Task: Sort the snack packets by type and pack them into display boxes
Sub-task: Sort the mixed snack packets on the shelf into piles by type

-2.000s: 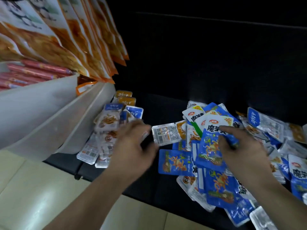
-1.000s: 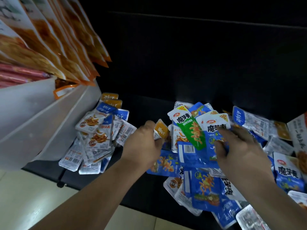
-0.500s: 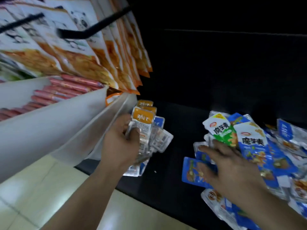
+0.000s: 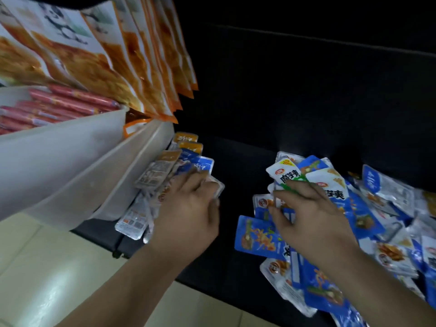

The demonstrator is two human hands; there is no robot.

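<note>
Mid-sort. Lays left hand (image 4: pixel 188 208), fingers bent, gripping or merely pressing unclear, on small stack of clear orange-topped snack packets (image 4: pixel 154 173) just right of white plastic display box (image 4: pixel 70 175). Spreads right hand (image 4: pixel 313 220), fingers apart, over blue foil packet heap (image 4: pixel 368 208) farther right. Next, probably: pinch out one matching packet.

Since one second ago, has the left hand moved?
Yes. The left hand went leftward, away from the big mixed pile, and is now on the small pile beside the white box.

Palm-down, the left hand (image 4: pixel 188 208) bends its fingers; the right hand (image 4: pixel 311 220) spreads its fingers.
</note>
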